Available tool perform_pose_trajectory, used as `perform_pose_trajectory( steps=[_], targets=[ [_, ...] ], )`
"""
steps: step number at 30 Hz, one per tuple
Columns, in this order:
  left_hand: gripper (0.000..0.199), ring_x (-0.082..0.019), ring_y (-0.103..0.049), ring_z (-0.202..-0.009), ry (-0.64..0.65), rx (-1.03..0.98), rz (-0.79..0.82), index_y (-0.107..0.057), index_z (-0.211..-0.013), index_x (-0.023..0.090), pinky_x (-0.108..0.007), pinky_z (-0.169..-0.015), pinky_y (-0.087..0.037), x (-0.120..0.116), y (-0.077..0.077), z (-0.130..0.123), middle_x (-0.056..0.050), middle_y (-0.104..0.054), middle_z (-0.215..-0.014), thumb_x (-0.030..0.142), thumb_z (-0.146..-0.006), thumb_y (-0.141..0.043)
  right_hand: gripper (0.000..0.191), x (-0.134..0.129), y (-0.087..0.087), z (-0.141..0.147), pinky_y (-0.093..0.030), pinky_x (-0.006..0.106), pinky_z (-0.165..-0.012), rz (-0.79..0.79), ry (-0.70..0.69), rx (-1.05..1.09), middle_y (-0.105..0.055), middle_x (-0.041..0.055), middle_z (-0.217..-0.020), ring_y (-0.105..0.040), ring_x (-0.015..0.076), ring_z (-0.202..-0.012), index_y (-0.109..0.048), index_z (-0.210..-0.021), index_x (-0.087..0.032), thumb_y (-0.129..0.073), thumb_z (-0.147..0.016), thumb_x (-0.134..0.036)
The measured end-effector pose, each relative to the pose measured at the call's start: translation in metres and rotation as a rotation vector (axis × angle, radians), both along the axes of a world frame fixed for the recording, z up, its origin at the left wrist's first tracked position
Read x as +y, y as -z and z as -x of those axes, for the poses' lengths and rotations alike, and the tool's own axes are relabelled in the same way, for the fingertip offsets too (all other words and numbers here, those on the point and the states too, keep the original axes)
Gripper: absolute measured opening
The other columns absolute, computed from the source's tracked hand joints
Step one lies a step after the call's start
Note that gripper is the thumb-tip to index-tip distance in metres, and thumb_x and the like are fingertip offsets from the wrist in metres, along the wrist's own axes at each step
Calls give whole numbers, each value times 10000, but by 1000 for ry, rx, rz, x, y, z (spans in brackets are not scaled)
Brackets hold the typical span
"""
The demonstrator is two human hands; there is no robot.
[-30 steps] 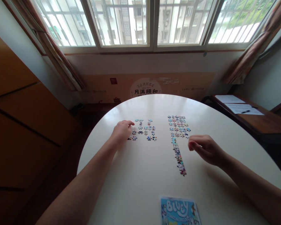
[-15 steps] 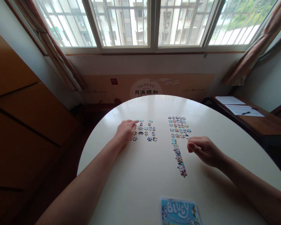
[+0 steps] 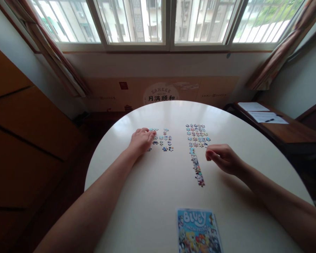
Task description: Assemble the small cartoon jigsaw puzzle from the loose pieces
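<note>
Bluey card (image 3: 198,232) nearest, flat on the round white bench (image 3: 144,211). Beyond it, a joined puzzle strip (image 3: 197,167) runs away from the viewer. Right hand (image 3: 223,159) just right of the strip's far end, fingers curled narrow. Left hand (image 3: 142,141) over the left edge of the scattered pieces (image 3: 170,138) (hides a few; can't tell if its fingers grip one). Rowed pieces (image 3: 197,134) sit past the strip. Window (image 3: 137,23) at the back.

Your left hand (image 3: 142,141) partly hides puzzle pieces (image 3: 155,143) at its three o'clock; your right hand (image 3: 222,158) conceals its palm; the Bluey card (image 3: 198,232) is cropped at six o'clock.
</note>
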State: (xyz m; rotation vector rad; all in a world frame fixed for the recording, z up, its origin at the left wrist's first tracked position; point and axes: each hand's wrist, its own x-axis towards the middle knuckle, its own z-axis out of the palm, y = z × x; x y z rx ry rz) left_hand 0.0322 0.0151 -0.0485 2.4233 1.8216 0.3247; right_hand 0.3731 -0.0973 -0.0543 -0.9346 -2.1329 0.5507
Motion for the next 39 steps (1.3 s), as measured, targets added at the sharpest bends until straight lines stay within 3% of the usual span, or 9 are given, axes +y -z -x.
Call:
perform_pose_trajectory(
  steps=[4,8,12,15,19,28,35,39],
  targets=[
    [562,-306,-523,-1180,-29,13,-21,-763,-1147,230,-447,-1048,-418,3,-3,7,-110,-643,-1230,423,-1032,-248,464,1,-4,-1,-396,276,-571,-22,40,20,-568,10,-600,-523,128,-555,-560,-659,-193,-439,-1048,-416],
    [381,-280,-595,-1084,-19,57,-45,-799,-994,214,-397,-1007,-469,5,-9,24,-104,-696,-1125,316,-945,-435,481,1,-9,0,-398,274,-556,-46,58,28,-569,6,-587,-523,125,-537,-564,-648,-193,-432,-1048,-425],
    [372,-256,-621,-1076,-37,18,-99,-780,-1109,254,-361,-951,-509,7,-9,38,-77,-696,-1178,196,-881,-492,481,1,-8,-2,-405,279,-558,-63,76,31,-575,9,-587,-530,130,-541,-574,-653,-193,-433,-1046,-430],
    [398,-235,-620,-1100,43,-29,-95,-784,-1120,277,-331,-944,-515,10,-5,43,-56,-685,-1220,157,-871,-496,464,2,-6,-3,-415,281,-569,-52,71,34,-589,11,-601,-543,133,-554,-578,-664,-192,-444,-1045,-420],
    [311,-244,-622,-1094,95,11,-79,-812,-1023,302,-345,-951,-512,12,-4,45,-39,-694,-1219,218,-877,-550,459,1,-7,-3,-410,280,-563,-60,63,33,-584,11,-599,-536,128,-547,-581,-665,-190,-444,-1046,-407],
    [199,-254,-659,-1001,-43,84,-7,-800,-891,271,-322,-856,-525,9,-19,46,-57,-736,-1081,316,-813,-622,471,1,-10,-5,-406,284,-557,-66,84,25,-586,10,-597,-539,127,-550,-583,-665,-190,-448,-1043,-435],
    [128,-220,-685,-786,-136,-218,79,-745,-817,221,-318,-736,-535,8,-28,46,-45,-753,-834,327,-773,-687,501,-3,-18,-3,-390,285,-539,-71,104,95,-572,6,-572,-517,115,-533,-578,-638,-193,-438,-1047,-446],
    [151,-210,-710,-831,-66,-539,67,-724,-868,209,-334,-801,-563,-14,-43,16,-27,-764,-853,327,-773,-720,490,-6,-27,-1,-388,280,-536,-76,105,125,-564,3,-568,-511,110,-533,-582,-642,-193,-449,-1045,-438]
  ],
)
